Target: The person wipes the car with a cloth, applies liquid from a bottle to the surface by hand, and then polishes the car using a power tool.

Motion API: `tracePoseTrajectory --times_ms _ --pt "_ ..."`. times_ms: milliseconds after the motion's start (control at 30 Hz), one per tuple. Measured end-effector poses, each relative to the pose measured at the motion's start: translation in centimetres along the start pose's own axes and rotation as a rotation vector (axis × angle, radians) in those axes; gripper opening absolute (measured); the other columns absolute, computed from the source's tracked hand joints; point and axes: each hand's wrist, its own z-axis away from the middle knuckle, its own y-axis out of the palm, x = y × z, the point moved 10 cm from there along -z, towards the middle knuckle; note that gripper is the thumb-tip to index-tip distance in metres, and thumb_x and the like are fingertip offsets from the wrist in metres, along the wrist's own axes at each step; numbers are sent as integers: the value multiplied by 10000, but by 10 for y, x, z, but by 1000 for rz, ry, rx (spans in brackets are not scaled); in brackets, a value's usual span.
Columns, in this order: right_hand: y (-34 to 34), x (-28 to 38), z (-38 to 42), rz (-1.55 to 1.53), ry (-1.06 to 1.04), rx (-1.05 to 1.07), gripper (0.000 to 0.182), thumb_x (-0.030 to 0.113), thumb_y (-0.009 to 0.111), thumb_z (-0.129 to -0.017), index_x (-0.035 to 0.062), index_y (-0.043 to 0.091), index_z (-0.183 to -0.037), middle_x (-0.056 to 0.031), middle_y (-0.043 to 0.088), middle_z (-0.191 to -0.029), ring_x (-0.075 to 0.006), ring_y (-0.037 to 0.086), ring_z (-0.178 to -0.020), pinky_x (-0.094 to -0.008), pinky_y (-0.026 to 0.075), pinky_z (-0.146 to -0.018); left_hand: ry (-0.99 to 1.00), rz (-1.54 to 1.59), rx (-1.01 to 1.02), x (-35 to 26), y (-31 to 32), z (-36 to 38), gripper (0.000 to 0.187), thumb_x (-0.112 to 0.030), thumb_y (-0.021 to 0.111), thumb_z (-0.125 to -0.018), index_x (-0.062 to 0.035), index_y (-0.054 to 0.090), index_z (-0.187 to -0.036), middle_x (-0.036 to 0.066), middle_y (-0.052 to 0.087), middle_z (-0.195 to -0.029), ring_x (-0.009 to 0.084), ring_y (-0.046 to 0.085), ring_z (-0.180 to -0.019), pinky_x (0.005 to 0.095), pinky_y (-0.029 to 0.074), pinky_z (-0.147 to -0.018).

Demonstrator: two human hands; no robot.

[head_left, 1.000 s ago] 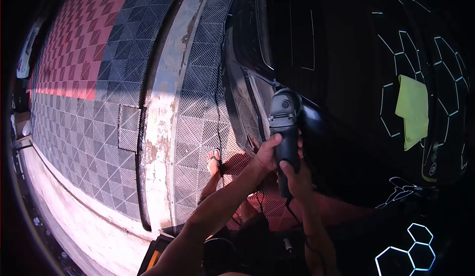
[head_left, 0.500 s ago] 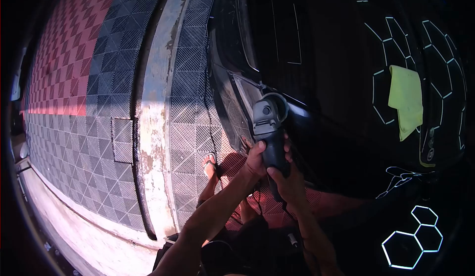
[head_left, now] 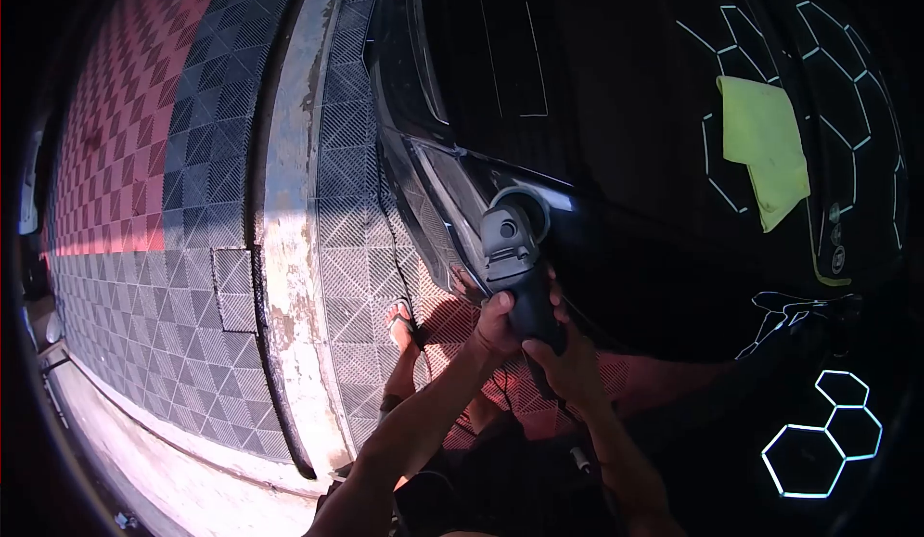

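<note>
Both of my hands are wrapped round a dark grey and black car polisher (head_left: 515,268). My left hand (head_left: 496,327) is closed on the left side of its body, thumb on top. Farther back, my right hand (head_left: 568,356) grips the rear of the handle, with fingers showing along its right side. The round pad (head_left: 532,212) at the head end sits right at the shiny black car body (head_left: 597,248), beside a corner trim piece. The pad's working face is hidden. A dark cord hangs below the handle.
A yellow-green cloth (head_left: 765,147) lies on the car's panel to the right. Hexagonal lamp lines reflect in the paint. Grey and red grid tiles (head_left: 125,162) cover the floor at left, crossed by a worn painted strip (head_left: 289,248). My sandalled foot (head_left: 400,320) stands near the car.
The polisher and both hands have shifted slightly relative to the car edge, the pad now lying closer along the body. The view has turned a little; the grip is the same.
</note>
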Motion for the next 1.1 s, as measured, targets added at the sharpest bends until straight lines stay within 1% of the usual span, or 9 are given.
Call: tracePoseTrajectory --times_ms 133,267,433,500,600,667,900,1000,1100 --pt "-22 -40 14 -32 27 0 686 324 705 -754 -80 467 -1254 -234 586 -1140 -329 590 -1076 -389 444 -935 -87 -41 -30 31 13 -1 716 -406 740 -728 -36 426 -1255 127 585 -1016 278 628 -941 409 530 -833" --pt "-44 -35 16 -123 0 -41 722 379 726 -753 -78 477 -1254 -252 627 -1080 -347 628 -1038 -390 479 -903 -111 -60 -35 47 21 -17 696 -383 730 -733 -41 425 -1258 132 584 -1014 277 631 -929 404 542 -817" --pt "-74 -69 40 -180 59 -26 703 412 657 -773 -99 484 -1224 -222 604 -1084 -305 596 -1046 -379 460 -903 -214 -134 -50 97 38 -21 662 -359 721 -738 -29 437 -1237 136 590 -1008 276 632 -903 396 552 -787" --pt "-92 -76 44 -243 -30 -56 630 422 639 -792 -85 509 -1144 -167 627 -965 -252 633 -899 -348 500 -799 -234 -159 -51 116 43 -28 660 -358 719 -740 -24 438 -1235 137 592 -1006 274 632 -901 392 553 -782" --pt "-108 -108 53 -352 69 -55 743 449 656 -781 -106 465 -1236 -216 636 -1000 -310 646 -940 -367 497 -841 -250 -211 -44 141 55 -39 623 -349 711 -753 -7 459 -1209 144 597 -1000 262 635 -892 374 556 -764" --pt "-119 -125 59 -399 55 -76 710 457 652 -786 -95 481 -1198 -190 638 -954 -287 652 -893 -356 506 -800 -337 -281 -93 162 53 -39 721 -397 749 -710 -34 421 -1240 132 582 -985 268 629 -892 391 546 -787" --pt "-151 -137 70 -716 -16 -27 617 534 619 -828 -25 493 -1057 -92 617 -761 -171 639 -643 -279 511 -559 -335 -405 -100 204 73 -60 556 -355 719 -765 -6 515 -1148 132 623 -958 225 648 -830 336 553 -739" --pt "-159 -150 77 -731 -19 -73 667 574 619 -822 -32 488 -1067 -98 614 -747 -183 636 -618 -292 518 -543 -327 -434 -119 215 71 -54 527 -352 728 -763 -2 542 -1111 119 631 -939 199 645 -807 320 552 -726" --pt "-143 -160 90 -640 21 34 678 579 624 -816 -38 506 -1074 -116 626 -781 -192 641 -641 -299 525 -567 -262 -393 -126 209 58 -28 528 -349 727 -763 0 542 -1114 115 633 -948 192 641 -820 323 549 -737"
